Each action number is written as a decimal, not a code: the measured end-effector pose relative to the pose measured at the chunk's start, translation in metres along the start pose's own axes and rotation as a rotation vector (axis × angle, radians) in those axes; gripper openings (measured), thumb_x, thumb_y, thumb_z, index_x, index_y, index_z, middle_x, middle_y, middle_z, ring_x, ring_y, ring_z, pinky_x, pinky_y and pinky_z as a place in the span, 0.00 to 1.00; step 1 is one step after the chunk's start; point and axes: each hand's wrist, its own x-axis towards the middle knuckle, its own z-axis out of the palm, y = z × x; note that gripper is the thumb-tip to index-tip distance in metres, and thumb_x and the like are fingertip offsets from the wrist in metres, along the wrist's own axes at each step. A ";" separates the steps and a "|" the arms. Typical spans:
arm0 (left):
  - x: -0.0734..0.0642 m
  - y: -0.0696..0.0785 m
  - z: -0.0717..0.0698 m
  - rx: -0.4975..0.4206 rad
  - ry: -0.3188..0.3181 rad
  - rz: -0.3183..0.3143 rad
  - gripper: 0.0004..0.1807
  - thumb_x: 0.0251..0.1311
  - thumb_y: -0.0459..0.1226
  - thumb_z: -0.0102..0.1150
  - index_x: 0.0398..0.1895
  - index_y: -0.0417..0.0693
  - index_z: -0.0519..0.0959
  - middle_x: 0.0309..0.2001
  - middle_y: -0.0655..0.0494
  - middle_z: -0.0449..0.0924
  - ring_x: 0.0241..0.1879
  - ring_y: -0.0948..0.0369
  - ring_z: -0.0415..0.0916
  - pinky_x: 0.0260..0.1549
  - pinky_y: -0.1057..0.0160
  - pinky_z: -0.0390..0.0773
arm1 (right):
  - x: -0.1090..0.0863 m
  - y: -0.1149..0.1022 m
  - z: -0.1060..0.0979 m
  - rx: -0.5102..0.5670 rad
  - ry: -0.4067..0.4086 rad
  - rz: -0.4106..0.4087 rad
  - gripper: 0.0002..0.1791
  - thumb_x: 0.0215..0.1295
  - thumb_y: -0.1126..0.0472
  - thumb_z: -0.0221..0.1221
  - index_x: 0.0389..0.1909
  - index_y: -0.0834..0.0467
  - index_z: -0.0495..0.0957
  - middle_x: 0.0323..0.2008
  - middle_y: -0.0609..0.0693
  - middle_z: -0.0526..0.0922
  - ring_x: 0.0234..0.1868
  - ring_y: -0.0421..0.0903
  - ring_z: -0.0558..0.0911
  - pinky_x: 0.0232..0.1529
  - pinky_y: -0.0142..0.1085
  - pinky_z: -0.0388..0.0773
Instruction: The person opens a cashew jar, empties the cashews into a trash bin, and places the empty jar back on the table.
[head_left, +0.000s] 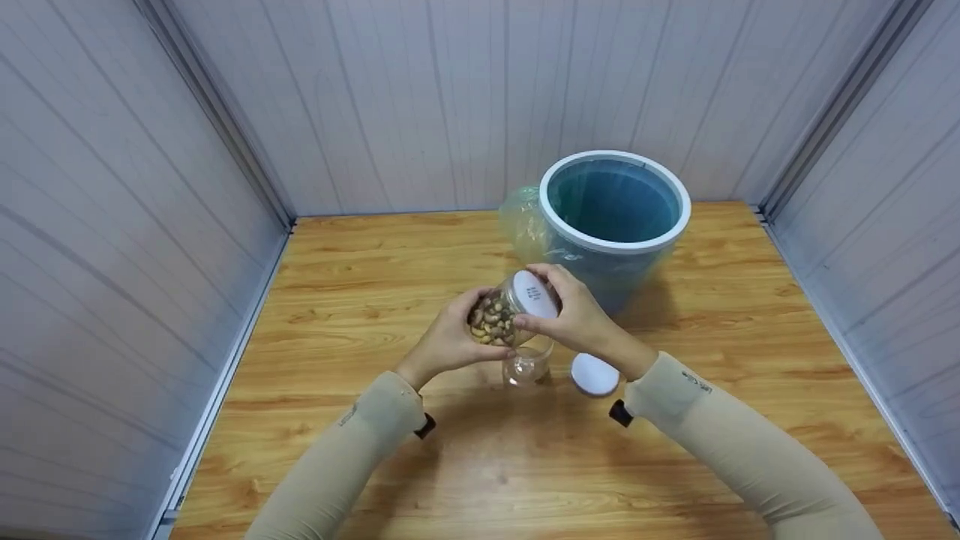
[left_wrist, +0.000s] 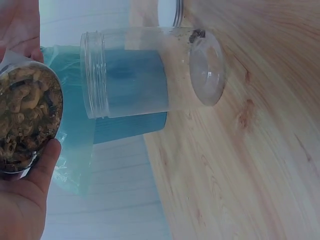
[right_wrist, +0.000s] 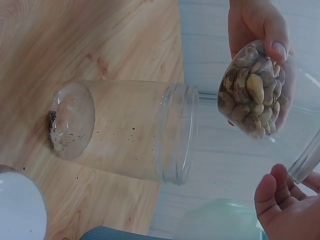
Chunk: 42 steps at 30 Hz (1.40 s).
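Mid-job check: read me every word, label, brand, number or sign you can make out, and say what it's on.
None can be read for certain.
White lid on the held jar: small dark print, too small to read.
Left sleeve: dark lettering, too blurred.
Right sleeve: dark lettering, too blurred.

Head view: moderate, even light, apparently overhead. Pale glare near front of table (head_left: 499,469); soft-edged shadows under sleeves (head_left: 360,442) and right of bin (head_left: 615,247). Print on tilted lid (head_left: 534,294) unreadable. Wrist views: hazy, low contrast; thin highlights on standing jar (right_wrist: 127,130).
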 end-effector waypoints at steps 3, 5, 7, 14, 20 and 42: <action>0.001 0.001 0.000 0.016 0.012 0.000 0.52 0.46 0.40 0.90 0.75 0.42 0.72 0.67 0.47 0.81 0.63 0.53 0.81 0.66 0.53 0.83 | 0.002 -0.003 0.002 -0.014 0.025 0.032 0.43 0.65 0.44 0.73 0.75 0.61 0.70 0.64 0.59 0.78 0.56 0.53 0.79 0.52 0.41 0.83; 0.002 0.000 0.000 0.028 0.022 0.004 0.52 0.46 0.40 0.90 0.76 0.42 0.72 0.67 0.47 0.80 0.64 0.52 0.81 0.67 0.54 0.83 | 0.003 -0.004 0.003 -0.027 0.038 0.050 0.43 0.66 0.44 0.72 0.75 0.61 0.71 0.64 0.59 0.78 0.56 0.54 0.79 0.52 0.42 0.83; 0.003 0.000 0.001 0.047 0.029 0.014 0.52 0.46 0.40 0.90 0.76 0.42 0.72 0.67 0.46 0.80 0.64 0.52 0.81 0.67 0.53 0.82 | 0.004 -0.005 0.004 -0.036 0.049 0.068 0.43 0.66 0.43 0.71 0.75 0.61 0.71 0.64 0.59 0.78 0.56 0.54 0.78 0.51 0.43 0.83; 0.005 0.001 0.006 0.096 0.048 0.040 0.52 0.46 0.41 0.89 0.75 0.39 0.71 0.67 0.43 0.80 0.64 0.50 0.81 0.67 0.52 0.83 | 0.006 -0.007 0.006 -0.055 0.081 0.078 0.41 0.66 0.41 0.69 0.72 0.60 0.73 0.62 0.60 0.79 0.54 0.55 0.78 0.48 0.43 0.83; 0.009 0.004 0.009 0.086 0.023 0.024 0.53 0.48 0.40 0.88 0.77 0.39 0.68 0.69 0.42 0.78 0.65 0.50 0.80 0.69 0.52 0.82 | 0.005 -0.005 0.007 -0.040 0.139 0.056 0.40 0.64 0.41 0.68 0.70 0.60 0.75 0.59 0.59 0.80 0.53 0.54 0.79 0.47 0.44 0.84; 0.015 0.013 0.009 0.301 0.023 0.139 0.45 0.44 0.47 0.88 0.68 0.45 0.78 0.55 0.51 0.89 0.52 0.58 0.87 0.55 0.61 0.88 | 0.000 -0.003 0.006 -0.093 0.245 -0.050 0.37 0.58 0.42 0.68 0.63 0.63 0.82 0.48 0.61 0.82 0.44 0.53 0.79 0.38 0.42 0.79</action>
